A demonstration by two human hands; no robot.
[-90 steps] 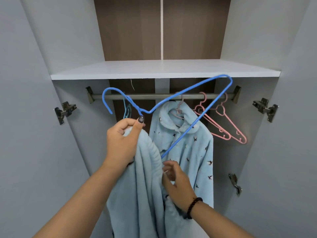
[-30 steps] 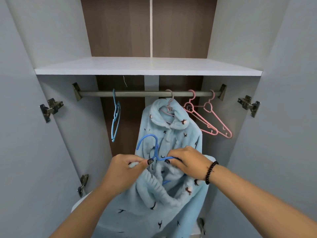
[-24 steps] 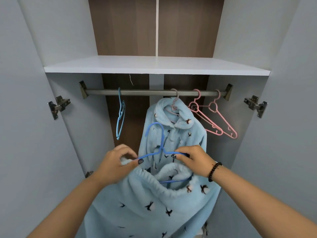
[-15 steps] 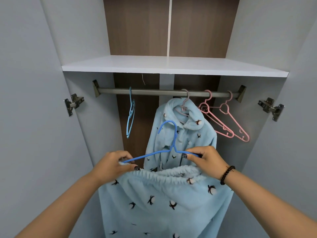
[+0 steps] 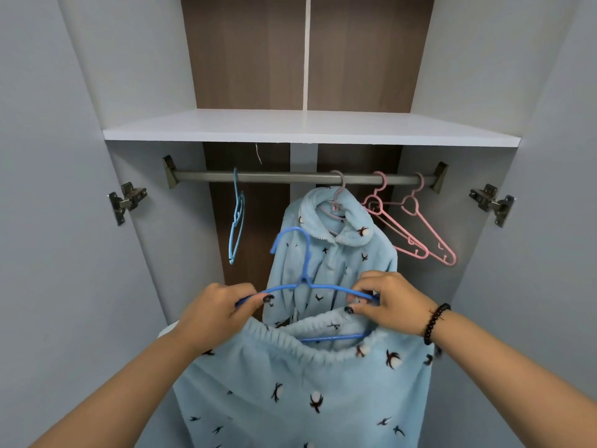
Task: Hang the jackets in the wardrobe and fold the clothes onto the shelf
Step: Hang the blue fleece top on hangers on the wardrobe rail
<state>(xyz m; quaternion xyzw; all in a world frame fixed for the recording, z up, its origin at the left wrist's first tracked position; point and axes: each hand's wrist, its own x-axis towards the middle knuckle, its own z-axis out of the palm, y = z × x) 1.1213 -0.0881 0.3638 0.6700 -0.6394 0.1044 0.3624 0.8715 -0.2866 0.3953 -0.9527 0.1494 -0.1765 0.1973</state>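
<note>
Low in the frame, I hold pale blue fleece trousers (image 5: 307, 383) on a blue hanger (image 5: 305, 282); centre frame, the matching jacket (image 5: 336, 250) hangs from the rail (image 5: 290, 177).

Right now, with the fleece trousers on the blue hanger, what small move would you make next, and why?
Probably lift the blue hanger, gripped by both hands, until its hook reaches the rail, in the gap between the light-blue hanger and the hung jacket.
</note>
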